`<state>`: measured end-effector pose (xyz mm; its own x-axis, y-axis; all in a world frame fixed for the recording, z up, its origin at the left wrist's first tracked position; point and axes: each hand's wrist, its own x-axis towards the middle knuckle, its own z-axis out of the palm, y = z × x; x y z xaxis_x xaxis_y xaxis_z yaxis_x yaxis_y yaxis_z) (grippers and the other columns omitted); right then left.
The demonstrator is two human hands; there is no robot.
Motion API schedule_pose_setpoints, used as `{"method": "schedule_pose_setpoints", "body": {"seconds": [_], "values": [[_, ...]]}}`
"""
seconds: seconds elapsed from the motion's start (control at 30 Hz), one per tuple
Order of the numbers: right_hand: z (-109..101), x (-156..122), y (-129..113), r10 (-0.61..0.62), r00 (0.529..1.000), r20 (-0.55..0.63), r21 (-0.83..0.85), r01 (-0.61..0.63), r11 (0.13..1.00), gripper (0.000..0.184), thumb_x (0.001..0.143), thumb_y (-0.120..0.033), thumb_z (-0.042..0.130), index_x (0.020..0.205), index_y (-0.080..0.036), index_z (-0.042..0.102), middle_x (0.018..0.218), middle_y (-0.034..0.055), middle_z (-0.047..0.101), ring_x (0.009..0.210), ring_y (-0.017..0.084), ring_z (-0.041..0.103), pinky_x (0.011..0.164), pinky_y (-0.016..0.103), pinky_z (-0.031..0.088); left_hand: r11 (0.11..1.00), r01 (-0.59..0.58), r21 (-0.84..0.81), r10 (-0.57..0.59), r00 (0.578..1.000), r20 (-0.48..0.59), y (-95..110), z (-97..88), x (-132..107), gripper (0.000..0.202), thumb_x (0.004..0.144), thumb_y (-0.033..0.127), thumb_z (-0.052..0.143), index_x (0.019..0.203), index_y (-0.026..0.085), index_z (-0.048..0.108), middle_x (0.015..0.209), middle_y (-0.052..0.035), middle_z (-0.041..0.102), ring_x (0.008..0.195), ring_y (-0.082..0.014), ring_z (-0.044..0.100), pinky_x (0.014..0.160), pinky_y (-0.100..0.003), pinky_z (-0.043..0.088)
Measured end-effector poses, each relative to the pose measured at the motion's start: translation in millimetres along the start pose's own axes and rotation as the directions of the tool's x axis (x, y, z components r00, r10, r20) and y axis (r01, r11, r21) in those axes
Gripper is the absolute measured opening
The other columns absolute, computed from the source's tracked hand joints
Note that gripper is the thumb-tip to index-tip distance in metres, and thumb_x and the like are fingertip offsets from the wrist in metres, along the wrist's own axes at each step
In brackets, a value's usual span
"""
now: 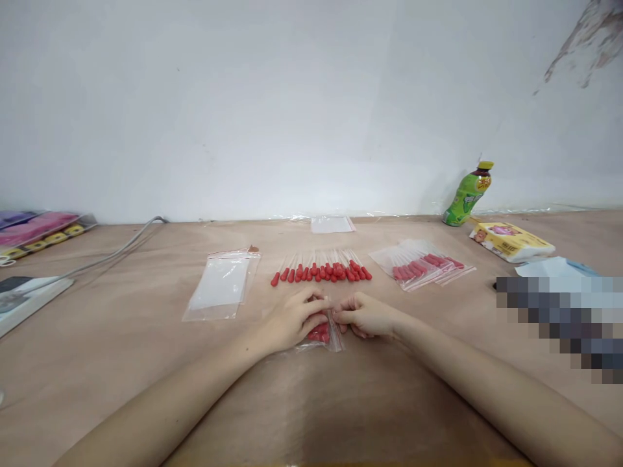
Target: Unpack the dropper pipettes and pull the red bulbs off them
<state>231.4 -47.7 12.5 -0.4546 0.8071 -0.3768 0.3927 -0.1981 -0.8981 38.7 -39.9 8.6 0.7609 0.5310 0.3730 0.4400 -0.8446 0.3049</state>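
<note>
A clear zip bag with red-tipped pieces inside lies on the table in front of me. My left hand rests over it, its fingers bent and pressing near the opening. At the bag's right edge, along the zip strip, my right hand has thumb and forefinger pinched together. Just beyond both hands is a row of thin pale sticks with red bulb-shaped ends. To the left lie flat clear zip bags. Filled zip bags with more red-ended sticks overlap on the right. My left hand partly hides the bag's contents.
A green drink bottle leans by the wall, near a yellow tissue pack. Another clear bag lies at the back. A grey cable crosses the left side, near bagged colourful items. Part of the right side is pixelated.
</note>
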Motion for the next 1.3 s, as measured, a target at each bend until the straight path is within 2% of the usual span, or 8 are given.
{"method": "schedule_pose_setpoints", "body": {"seconds": [0.37,0.57,0.7,0.8,0.9,1.1,1.17,1.3], "values": [[6,3,5,-0.012,0.995,-0.094,0.072,0.019,0.997,0.019,0.071,-0.021,0.053,0.053,-0.015,0.050,0.046,-0.0062,0.050,0.029,0.001,0.031,0.027,0.016,0.019,0.837,-0.361,0.410,0.335,0.932,0.138,-7,-3.0,14,0.023,0.091,0.017,0.036,0.085,0.017,0.057,0.086,-0.0061,0.060,0.088,-0.0164,0.053,0.077,-0.030,0.041],[11,3,8,-0.060,0.991,-0.123,0.044,0.066,0.997,0.007,0.074,-0.018,0.047,0.068,-0.017,0.048,0.058,-0.0042,0.056,0.032,0.003,0.043,0.029,0.015,0.028,0.869,-0.326,0.372,0.298,0.945,0.133,-11,-0.1,13,0.024,0.091,0.019,0.035,0.082,0.016,0.057,0.082,-0.0045,0.059,0.082,-0.0151,0.052,0.072,-0.027,0.040],[14,4,19,-0.298,0.942,-0.156,-0.038,0.296,0.954,0.017,0.070,-0.013,0.051,0.083,-0.021,0.043,0.059,-0.0070,0.053,0.042,0.007,0.051,0.037,0.017,0.037,0.945,-0.212,0.249,0.195,0.977,0.088,-14,1.9,10,0.025,0.091,0.017,0.033,0.081,0.015,0.056,0.079,-0.0037,0.056,0.078,-0.0133,0.050,0.071,-0.025,0.040],[13,5,26,-0.548,0.823,-0.149,-0.374,0.466,0.801,0.011,0.070,-0.012,0.052,0.077,-0.020,0.051,0.059,-0.0042,0.052,0.049,0.009,0.051,0.045,0.019,0.038,0.967,-0.169,0.191,0.154,0.984,0.092,-18,2.0,6,0.025,0.090,0.014,0.032,0.081,0.016,0.055,0.080,-0.0028,0.056,0.076,-0.0122,0.050,0.070,-0.023,0.040],[10,6,30,-0.771,0.637,-0.033,-0.699,0.537,0.473,0.009,0.078,-0.017,0.049,0.079,-0.021,0.058,0.077,0.0017,0.061,0.065,0.011,0.055,0.058,0.022,0.040,0.965,-0.164,0.207,0.143,0.983,0.112,-19,1.2,4,0.022,0.090,0.015,0.034,0.084,0.015,0.055,0.081,-0.0032,0.056,0.075,-0.0124,0.051,0.069,-0.023,0.040],[6,12,32,-0.909,0.370,0.193,-0.923,0.382,-0.041,0.023,0.084,-0.013,0.040,0.072,-0.019,0.059,0.070,-0.0009,0.060,0.059,0.009,0.049,0.051,0.024,0.029,0.895,-0.279,0.349,0.232,0.958,0.171,-17,-2.1,7,0.022,0.091,0.018,0.034,0.084,0.014,0.055,0.082,-0.0039,0.057,0.077,-0.0142,0.052,0.069,-0.025,0.041],[7,13,31,-0.911,0.338,0.236,-0.934,0.337,-0.117,0.025,0.084,-0.012,0.039,0.067,-0.018,0.056,0.065,-0.0013,0.057,0.056,0.009,0.047,0.050,0.024,0.026,0.873,-0.322,0.365,0.269,0.944,0.189,-18,-2.5,7,0.023,0.091,0.018,0.034,0.081,0.014,0.054,0.082,-0.0035,0.058,0.078,-0.0140,0.053,0.068,-0.024,0.041],[8,13,28,-0.873,0.402,0.274,-0.940,0.304,-0.155,0.021,0.084,-0.014,0.040,0.070,-0.018,0.055,0.066,-0.0011,0.056,0.056,0.010,0.045,0.049,0.026,0.023,0.856,-0.357,0.374,0.290,0.930,0.225,-19,-6.7,7,0.024,0.092,0.018,0.033,0.079,0.014,0.053,0.082,-0.0020,0.059,0.075,-0.0127,0.053,0.064,-0.023,0.041]]}}
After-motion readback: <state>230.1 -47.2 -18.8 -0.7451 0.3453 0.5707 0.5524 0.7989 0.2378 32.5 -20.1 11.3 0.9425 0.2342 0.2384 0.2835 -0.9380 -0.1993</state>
